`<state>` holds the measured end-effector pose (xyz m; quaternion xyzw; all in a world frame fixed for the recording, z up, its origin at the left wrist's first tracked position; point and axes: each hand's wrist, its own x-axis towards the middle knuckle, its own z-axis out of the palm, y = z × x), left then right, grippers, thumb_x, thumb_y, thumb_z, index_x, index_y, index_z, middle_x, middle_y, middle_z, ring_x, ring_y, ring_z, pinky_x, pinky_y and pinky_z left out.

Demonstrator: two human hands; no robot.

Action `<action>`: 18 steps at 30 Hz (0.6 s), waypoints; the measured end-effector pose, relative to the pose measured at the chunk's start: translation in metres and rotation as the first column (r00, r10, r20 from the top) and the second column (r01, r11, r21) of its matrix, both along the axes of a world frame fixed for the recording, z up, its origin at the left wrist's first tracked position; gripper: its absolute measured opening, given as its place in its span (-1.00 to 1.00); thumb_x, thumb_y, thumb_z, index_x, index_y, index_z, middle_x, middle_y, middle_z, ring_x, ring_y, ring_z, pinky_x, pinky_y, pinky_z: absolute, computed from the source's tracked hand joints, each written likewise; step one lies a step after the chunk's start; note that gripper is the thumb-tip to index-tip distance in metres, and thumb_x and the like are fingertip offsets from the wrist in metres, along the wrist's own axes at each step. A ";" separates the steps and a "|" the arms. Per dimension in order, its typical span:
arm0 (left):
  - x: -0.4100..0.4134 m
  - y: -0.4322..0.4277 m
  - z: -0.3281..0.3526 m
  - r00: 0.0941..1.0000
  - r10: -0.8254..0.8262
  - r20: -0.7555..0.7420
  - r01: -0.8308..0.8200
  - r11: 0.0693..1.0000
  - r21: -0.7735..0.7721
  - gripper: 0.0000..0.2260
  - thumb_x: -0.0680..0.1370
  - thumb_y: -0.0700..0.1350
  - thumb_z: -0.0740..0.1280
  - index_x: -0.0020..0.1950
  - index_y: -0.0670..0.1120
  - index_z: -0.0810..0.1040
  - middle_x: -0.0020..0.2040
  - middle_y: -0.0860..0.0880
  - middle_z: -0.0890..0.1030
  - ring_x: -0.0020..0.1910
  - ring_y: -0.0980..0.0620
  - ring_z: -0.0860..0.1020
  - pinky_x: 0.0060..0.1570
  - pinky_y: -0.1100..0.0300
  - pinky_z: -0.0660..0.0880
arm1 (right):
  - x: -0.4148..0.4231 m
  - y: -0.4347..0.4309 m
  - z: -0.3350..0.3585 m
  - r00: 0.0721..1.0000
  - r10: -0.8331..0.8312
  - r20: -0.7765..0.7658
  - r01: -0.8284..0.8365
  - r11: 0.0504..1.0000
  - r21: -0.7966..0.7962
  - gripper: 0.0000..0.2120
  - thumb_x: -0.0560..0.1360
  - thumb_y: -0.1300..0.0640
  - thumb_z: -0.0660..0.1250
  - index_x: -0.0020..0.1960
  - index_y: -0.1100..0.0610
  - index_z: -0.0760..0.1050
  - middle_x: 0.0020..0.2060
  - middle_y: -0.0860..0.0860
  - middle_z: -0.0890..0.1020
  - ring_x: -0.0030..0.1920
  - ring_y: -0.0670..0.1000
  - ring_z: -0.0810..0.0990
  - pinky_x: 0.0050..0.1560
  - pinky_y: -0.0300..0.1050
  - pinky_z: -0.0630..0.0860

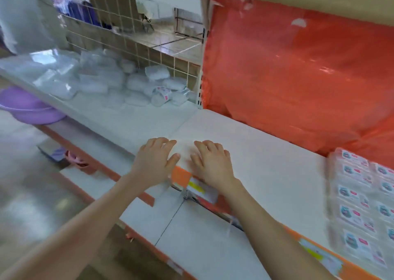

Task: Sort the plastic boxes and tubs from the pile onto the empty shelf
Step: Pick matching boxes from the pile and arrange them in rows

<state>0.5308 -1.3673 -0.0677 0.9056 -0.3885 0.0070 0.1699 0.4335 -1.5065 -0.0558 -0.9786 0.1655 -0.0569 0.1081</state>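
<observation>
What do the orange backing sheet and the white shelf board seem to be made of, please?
The orange backing sheet looks like glossy plastic film: wrinkled, with glare streaks. The white shelf board looks smooth and matte, perhaps painted metal or laminate.

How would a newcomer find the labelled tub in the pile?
Start at the orange plastic sheet behind the white shelf; the pile of clear plastic tubs lies just left of it. At the pile's near right end, the labelled tub alone shows a pink-and-white sticker.

both hands flat on white shelf (pixel 266 158), left grip (pixel 154 161), right grip (pixel 211 162), clear tub pile (pixel 110 79) far left
</observation>
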 end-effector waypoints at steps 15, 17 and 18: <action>0.130 0.181 -0.005 0.988 0.147 0.038 -0.146 0.989 -0.040 -0.35 0.45 0.23 -0.09 0.38 -0.09 0.37 0.31 -0.09 0.44 0.31 -0.13 0.35 0.21 0.02 0.32 | 0.155 0.162 0.002 0.995 0.102 -0.012 -0.102 0.995 0.002 -0.61 0.60 -0.02 0.06 0.40 0.04 0.28 0.35 0.04 0.34 0.32 0.13 0.28 0.23 0.01 0.23; 0.144 0.189 -0.008 0.986 0.164 0.025 -0.162 0.986 -0.044 -0.27 0.40 0.27 -0.18 0.37 -0.08 0.37 0.31 -0.08 0.44 0.31 -0.11 0.36 0.22 0.01 0.33 | 0.174 0.169 0.002 0.992 0.129 -0.011 -0.129 0.992 0.007 -0.62 0.61 -0.01 0.06 0.40 0.04 0.28 0.35 0.04 0.34 0.32 0.14 0.28 0.24 0.01 0.23; 0.152 0.192 -0.009 0.986 0.168 0.019 -0.167 0.985 -0.039 -0.26 0.39 0.27 -0.19 0.37 -0.08 0.38 0.31 -0.07 0.44 0.30 -0.11 0.36 0.23 0.01 0.32 | 0.184 0.171 0.002 0.990 0.139 -0.009 -0.139 0.990 0.011 -0.62 0.61 0.00 0.06 0.40 0.04 0.28 0.35 0.04 0.34 0.32 0.14 0.28 0.24 0.01 0.23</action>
